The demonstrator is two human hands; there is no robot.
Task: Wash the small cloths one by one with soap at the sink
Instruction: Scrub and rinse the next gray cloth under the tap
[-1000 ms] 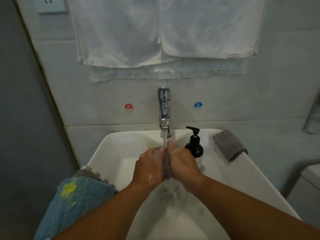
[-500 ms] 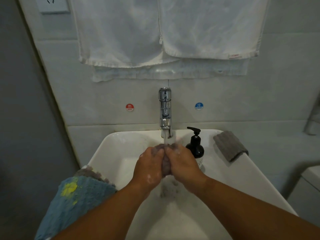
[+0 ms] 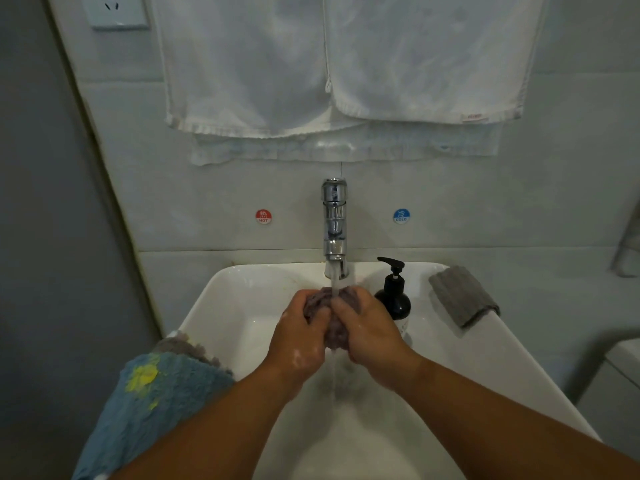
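A small purple-grey cloth (image 3: 334,327) is bunched between my two hands over the white sink (image 3: 242,306), right under the running stream from the chrome tap (image 3: 334,223). My left hand (image 3: 299,337), with soap suds on its back, grips the cloth's left side. My right hand (image 3: 369,329) grips its right side. Most of the cloth is hidden inside my fingers. A black soap pump bottle (image 3: 394,296) stands on the sink's back rim just right of my right hand.
A folded grey cloth (image 3: 462,296) lies on the sink's right rim. A blue fluffy cloth with a yellow patch (image 3: 152,400) hangs over the left rim, over another grey one. White towels (image 3: 329,64) hang on the wall above the tap.
My hands have gone from flat palms pressed together to curled fingers bunching the cloth, and the cloth has risen between them into the stream.
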